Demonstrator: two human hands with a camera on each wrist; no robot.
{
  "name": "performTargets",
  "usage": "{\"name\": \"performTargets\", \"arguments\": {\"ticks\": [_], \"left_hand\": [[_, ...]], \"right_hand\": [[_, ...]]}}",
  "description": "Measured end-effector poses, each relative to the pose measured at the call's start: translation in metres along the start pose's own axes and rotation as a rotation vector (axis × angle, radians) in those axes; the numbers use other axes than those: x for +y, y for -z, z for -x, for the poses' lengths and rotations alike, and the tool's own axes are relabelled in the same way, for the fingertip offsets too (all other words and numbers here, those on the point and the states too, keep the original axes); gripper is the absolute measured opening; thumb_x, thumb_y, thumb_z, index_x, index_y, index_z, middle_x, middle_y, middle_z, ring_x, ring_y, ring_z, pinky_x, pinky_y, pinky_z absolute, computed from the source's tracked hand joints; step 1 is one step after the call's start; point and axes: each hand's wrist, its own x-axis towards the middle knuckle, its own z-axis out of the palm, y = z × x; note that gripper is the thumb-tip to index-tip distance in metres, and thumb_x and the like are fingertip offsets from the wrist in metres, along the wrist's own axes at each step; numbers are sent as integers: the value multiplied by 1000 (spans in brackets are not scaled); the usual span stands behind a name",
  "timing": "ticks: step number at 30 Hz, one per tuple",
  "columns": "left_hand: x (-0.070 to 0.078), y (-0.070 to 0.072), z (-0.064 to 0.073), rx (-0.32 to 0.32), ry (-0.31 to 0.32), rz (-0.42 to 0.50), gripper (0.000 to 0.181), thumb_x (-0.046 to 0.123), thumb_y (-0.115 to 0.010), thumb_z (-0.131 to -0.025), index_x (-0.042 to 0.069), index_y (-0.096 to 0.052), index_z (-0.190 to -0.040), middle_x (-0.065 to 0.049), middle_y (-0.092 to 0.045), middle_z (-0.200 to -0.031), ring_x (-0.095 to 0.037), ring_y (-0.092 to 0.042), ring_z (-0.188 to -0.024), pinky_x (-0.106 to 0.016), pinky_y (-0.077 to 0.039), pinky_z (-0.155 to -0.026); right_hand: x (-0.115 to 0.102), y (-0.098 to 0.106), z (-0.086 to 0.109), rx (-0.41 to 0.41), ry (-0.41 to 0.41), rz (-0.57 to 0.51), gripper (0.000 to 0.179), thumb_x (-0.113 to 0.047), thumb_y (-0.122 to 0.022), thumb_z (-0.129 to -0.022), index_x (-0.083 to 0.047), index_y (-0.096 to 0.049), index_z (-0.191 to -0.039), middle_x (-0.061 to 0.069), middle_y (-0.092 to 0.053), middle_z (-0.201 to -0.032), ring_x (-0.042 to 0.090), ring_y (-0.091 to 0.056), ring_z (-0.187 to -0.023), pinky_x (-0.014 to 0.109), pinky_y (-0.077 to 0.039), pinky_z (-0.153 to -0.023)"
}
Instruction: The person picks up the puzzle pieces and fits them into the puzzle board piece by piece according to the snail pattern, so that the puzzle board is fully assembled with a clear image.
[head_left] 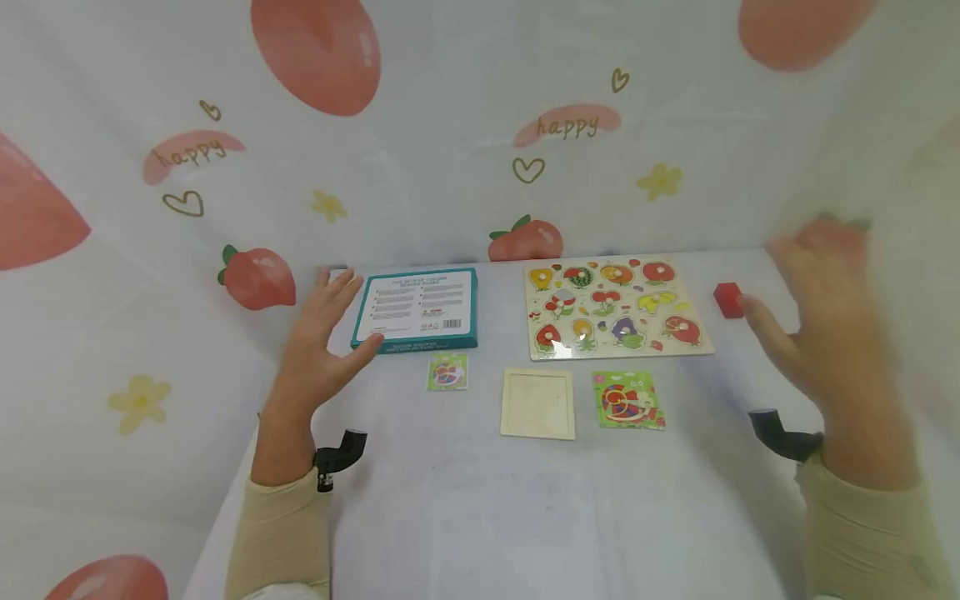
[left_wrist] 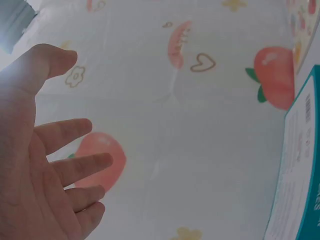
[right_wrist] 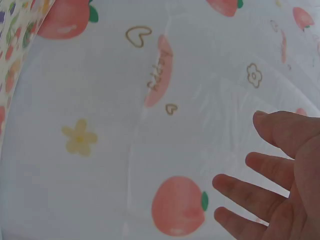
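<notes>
My left hand (head_left: 318, 350) is raised at the left, fingers spread and holding nothing, nearest to a flat teal-edged box (head_left: 418, 308) with printed text. On the other side my right hand (head_left: 832, 333), blurred in the head view, is also raised with its fingers apart and nothing in them. A small red block (head_left: 728, 300) lies just left of its thumb. Between the hands is a wooden fruit puzzle board (head_left: 611, 290) with knobbed pieces. In front of it sit a square wooden tray (head_left: 507, 404), a green snail picture card (head_left: 628, 401) and a smaller picture card (head_left: 447, 372).
A white cloth (head_left: 480, 517) covers the table. Behind the things hangs a white curtain (head_left: 435, 183) printed with peaches, hearts and flowers. A black wrist camera mount (head_left: 340, 454) sits on the left wrist, another mount (head_left: 780, 436) on the right.
</notes>
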Motion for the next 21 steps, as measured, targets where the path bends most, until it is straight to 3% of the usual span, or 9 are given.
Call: {"name": "performTargets", "arguments": {"ticks": [3,6,12,18,21], "left_hand": [[3,-8,-2,-60,5,35,77,20,-79,-87,13,-45,-157,-8,-36,-163,-29,-9,-156,-70,-22,-112],[6,-15,-3,-110,16,52,77,21,-79,-89,16,-44,-157,-7,-35,-163,-26,-8,-156,-71,-24,-110],[12,-25,0,-159,40,59,75,24,-79,-90,18,-46,-156,-4,-37,-163,-27,-17,-155,-69,-26,-110],[16,-36,-1,-216,14,89,72,23,-78,-91,17,-47,-156,-6,-37,-162,-26,-25,-152,-64,-29,-111],[20,-42,-2,-253,1,90,71,26,-77,-92,16,-47,-156,-6,-37,-162,-28,-28,-151,-64,-30,-111]], "right_hand": [[-5,-2,1,12,3,-65,65,-16,-73,-89,-3,-51,-148,26,-56,-137,44,-49,-130,55,-37,-110],[-12,-4,0,0,0,-115,63,-21,-72,-91,-5,-53,-149,24,-57,-140,42,-48,-133,56,-38,-109],[-20,-6,1,-14,25,-149,68,-16,-77,-86,-7,-53,-149,22,-58,-139,41,-48,-133,54,-40,-109],[-28,-9,5,-120,-35,-182,73,-15,-80,-85,-12,-51,-152,19,-55,-143,40,-47,-134,66,-45,-95],[-31,-11,7,-149,-32,-200,72,-15,-80,-85,-10,-52,-151,21,-56,-142,41,-46,-134,61,-39,-106]]}}
